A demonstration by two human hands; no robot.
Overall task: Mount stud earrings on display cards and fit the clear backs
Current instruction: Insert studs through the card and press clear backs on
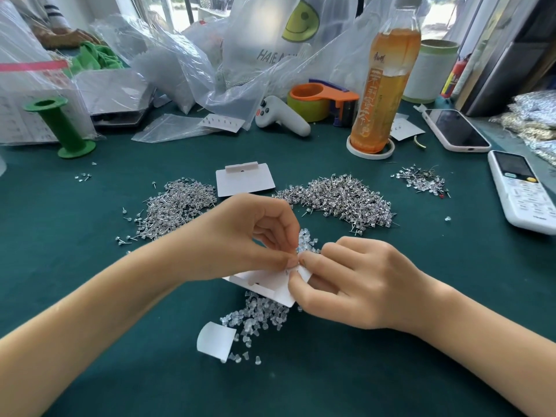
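Both the left hand (255, 236) and right hand (358, 281) pinch one display card (270, 285) between them.

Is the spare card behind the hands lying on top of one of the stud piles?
No, the spare card lies flat on the green cloth between the two stud piles.

Bright daylight enters from windows beyond the hands, glare whitening the plastic bags (186, 64), shadows soft, edges bowed by the wide lens.
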